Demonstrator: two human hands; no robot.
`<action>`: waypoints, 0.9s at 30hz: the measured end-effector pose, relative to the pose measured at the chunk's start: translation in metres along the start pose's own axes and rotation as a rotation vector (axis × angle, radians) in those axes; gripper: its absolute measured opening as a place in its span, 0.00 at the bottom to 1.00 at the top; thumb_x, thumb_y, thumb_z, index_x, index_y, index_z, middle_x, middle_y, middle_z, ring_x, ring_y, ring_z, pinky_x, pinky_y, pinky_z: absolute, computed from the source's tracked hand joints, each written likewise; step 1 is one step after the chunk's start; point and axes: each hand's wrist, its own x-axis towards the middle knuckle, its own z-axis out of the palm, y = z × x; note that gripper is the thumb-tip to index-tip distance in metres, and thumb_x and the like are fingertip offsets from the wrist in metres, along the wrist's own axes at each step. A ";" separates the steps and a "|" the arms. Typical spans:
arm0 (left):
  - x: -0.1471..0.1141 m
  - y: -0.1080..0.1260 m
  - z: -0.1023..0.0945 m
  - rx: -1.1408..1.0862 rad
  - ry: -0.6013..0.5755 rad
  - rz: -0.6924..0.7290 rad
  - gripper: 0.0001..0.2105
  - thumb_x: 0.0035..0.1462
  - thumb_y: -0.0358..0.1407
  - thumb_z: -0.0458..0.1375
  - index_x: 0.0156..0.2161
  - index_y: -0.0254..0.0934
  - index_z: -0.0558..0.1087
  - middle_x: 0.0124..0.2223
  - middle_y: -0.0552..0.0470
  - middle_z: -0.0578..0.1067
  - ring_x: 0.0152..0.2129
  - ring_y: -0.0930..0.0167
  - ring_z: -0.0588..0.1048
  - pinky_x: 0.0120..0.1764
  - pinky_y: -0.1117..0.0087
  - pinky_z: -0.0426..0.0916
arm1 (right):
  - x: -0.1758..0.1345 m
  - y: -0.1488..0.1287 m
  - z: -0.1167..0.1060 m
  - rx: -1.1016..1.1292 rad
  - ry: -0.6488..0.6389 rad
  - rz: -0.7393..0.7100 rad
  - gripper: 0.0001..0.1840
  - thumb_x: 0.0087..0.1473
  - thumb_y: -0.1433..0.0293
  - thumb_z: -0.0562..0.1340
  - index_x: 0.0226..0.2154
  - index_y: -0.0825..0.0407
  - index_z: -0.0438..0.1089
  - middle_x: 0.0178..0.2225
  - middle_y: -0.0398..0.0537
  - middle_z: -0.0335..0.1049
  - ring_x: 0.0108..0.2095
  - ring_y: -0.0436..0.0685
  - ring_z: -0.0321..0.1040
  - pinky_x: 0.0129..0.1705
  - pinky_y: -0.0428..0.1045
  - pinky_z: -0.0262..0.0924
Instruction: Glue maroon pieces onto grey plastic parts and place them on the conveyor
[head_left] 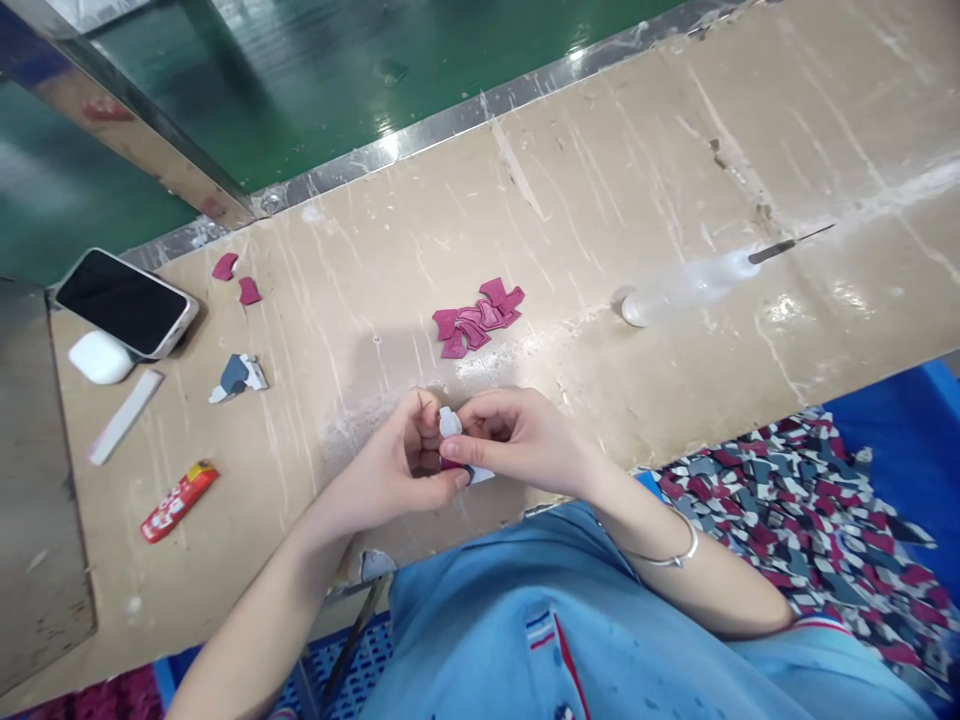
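Close to the bench's front edge, my left hand [409, 455] and my right hand [517, 440] meet around a small cut piece [450, 422] with a white-grey top. Maroon and dark parts of it show between the thumbs, and a white corner sticks out below them. Both hands have their fingers closed on it, and the fingers hide much of its shape. Just beyond the hands lies a loose pile of maroon cut pieces [480, 318]. To the left, a small grey and white piece [238, 377] rests on the bench.
A clear bottle with a thin needle tip [690, 285] lies at right. On the left are a phone [127, 300], a white case [101, 357], a pale strip [126, 417], a red wrapper [178, 502] and two maroon scraps [248, 291]. A blue crate [892, 425] holds many coloured pieces.
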 end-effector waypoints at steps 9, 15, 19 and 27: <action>0.004 -0.003 0.007 -0.015 0.062 -0.029 0.19 0.47 0.27 0.70 0.33 0.40 0.61 0.29 0.61 0.67 0.25 0.78 0.66 0.27 0.80 0.63 | 0.003 0.001 0.003 -0.076 0.052 -0.083 0.33 0.50 0.39 0.74 0.22 0.51 0.71 0.22 0.38 0.60 0.23 0.47 0.54 0.22 0.46 0.48; -0.025 0.006 -0.007 0.060 0.072 0.122 0.17 0.58 0.32 0.72 0.47 0.43 0.69 0.43 0.50 0.79 0.35 0.70 0.80 0.39 0.68 0.78 | -0.027 0.004 -0.018 -0.235 0.191 -0.327 0.20 0.65 0.51 0.68 0.31 0.49 0.80 0.27 0.45 0.71 0.25 0.52 0.68 0.24 0.48 0.62; -0.046 0.035 -0.087 0.495 0.655 0.369 0.11 0.67 0.43 0.67 0.48 0.44 0.72 0.44 0.49 0.82 0.37 0.67 0.80 0.41 0.65 0.78 | -0.079 0.025 -0.074 -0.514 0.504 -0.333 0.14 0.65 0.53 0.69 0.36 0.44 0.82 0.35 0.50 0.79 0.34 0.60 0.77 0.30 0.52 0.69; 0.002 0.151 -0.192 1.044 0.995 0.063 0.30 0.63 0.50 0.66 0.58 0.27 0.69 0.67 0.38 0.70 0.73 0.27 0.46 0.71 0.27 0.36 | -0.093 0.053 -0.171 -0.903 1.341 -0.095 0.30 0.60 0.43 0.59 0.48 0.49 0.80 0.35 0.60 0.79 0.38 0.77 0.76 0.45 0.73 0.68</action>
